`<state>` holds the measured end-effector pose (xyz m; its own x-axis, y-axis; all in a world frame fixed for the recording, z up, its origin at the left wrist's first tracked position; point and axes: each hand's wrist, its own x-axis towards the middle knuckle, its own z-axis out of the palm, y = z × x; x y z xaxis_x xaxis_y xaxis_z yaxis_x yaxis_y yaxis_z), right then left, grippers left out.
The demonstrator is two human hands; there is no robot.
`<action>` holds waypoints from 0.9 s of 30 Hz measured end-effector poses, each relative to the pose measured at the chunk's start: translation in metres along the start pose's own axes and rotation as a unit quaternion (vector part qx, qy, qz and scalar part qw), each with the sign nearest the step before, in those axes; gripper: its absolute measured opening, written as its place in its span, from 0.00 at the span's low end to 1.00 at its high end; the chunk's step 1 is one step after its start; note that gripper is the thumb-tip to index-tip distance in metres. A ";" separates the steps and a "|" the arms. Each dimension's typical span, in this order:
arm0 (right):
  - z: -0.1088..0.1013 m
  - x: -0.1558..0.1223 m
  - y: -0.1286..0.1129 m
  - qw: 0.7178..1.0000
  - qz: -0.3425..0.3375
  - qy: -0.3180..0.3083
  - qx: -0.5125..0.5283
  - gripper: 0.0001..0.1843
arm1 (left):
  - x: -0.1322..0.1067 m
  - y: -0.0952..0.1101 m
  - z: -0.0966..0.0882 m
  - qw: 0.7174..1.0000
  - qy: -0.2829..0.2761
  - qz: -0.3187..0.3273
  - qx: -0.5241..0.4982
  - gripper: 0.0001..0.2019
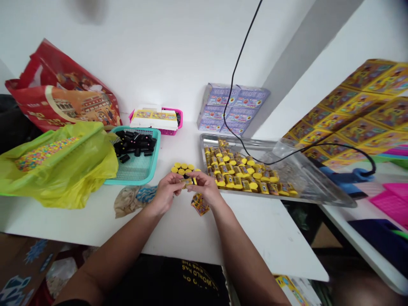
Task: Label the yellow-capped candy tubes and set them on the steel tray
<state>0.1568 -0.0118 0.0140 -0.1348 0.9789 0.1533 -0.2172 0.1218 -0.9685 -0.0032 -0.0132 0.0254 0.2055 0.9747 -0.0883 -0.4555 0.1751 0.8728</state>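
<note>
Left hand (165,192) and right hand (205,187) pinch a yellow tube (187,182) together above the table (255,229), just beside a yellow-capped bundle (182,169); the steel tray (210,138) holds many wrapped tubes (237,172), the teal basket (157,144) black pieces (134,144)

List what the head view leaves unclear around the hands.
Held piece: mostly hidden by the left hand and right hand, head view.
Yellow-capped tubes: lower parts hidden by the hands, head view.
Packet: print too small, head view.
Yellow boxes: cut off by the right edge, head view.
</note>
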 end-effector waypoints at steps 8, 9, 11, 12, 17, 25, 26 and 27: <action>-0.002 0.001 -0.001 1.000 -0.009 0.010 -0.019 0.19 | 0.001 0.003 -0.002 0.999 -0.007 -0.007 0.045 0.11; -0.002 0.001 -0.001 0.999 -0.008 0.016 -0.027 0.20 | 0.001 0.002 -0.002 0.999 0.007 0.005 0.046 0.11; -0.003 0.002 0.000 0.998 -0.015 0.041 -0.037 0.20 | 0.002 0.000 -0.002 0.998 0.043 0.027 0.040 0.11; -0.004 0.002 -0.001 0.997 -0.021 0.057 -0.040 0.20 | 0.002 -0.001 -0.002 0.997 0.061 0.035 0.036 0.11; -0.009 0.002 -0.005 0.995 -0.042 0.070 -0.050 0.19 | 0.005 -0.003 -0.002 0.998 0.046 0.006 0.034 0.11; -0.005 -0.001 0.003 0.995 -0.039 0.004 -0.095 0.21 | 0.004 -0.006 0.002 0.998 -0.016 -0.045 -0.043 0.18; -0.004 -0.001 0.003 0.994 -0.041 -0.001 -0.106 0.21 | 0.004 -0.006 0.002 0.998 -0.013 -0.045 -0.039 0.18; -0.003 -0.002 0.003 0.993 -0.041 -0.008 -0.108 0.23 | 0.004 -0.006 0.002 0.998 -0.010 -0.050 -0.038 0.19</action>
<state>0.1596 -0.0126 0.0096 -0.1405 0.9620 0.2342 -0.0148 0.2345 -0.9720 0.0023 -0.0111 0.0207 0.2707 0.9487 -0.1633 -0.4951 0.2827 0.8215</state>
